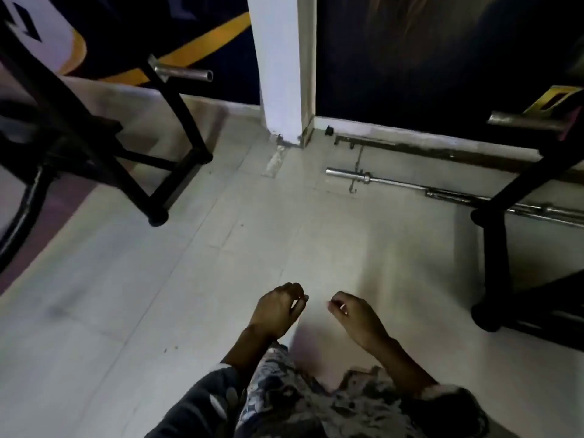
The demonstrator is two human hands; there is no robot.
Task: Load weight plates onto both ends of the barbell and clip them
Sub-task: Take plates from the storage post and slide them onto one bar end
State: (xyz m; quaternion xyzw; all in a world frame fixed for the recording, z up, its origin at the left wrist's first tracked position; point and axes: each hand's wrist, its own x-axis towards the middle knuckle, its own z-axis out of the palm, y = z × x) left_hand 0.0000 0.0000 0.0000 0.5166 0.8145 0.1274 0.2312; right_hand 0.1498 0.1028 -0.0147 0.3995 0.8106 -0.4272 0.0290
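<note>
Currently left hand [278, 306], right hand [357, 314] loosely curled, empty; bare chrome steel barbell [395, 181] mid-right; likely fetch plates, slide on squarely.

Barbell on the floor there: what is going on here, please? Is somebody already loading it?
Not yet. A person stands on the tiled floor, with the left hand and the right hand out in front, loosely curled and holding nothing. The barbell lies by the wall, apart from both hands. Its visible end is bare, with no plate or clip; the other end is out of view. No plates show here. A black frame stands at the left.
</note>
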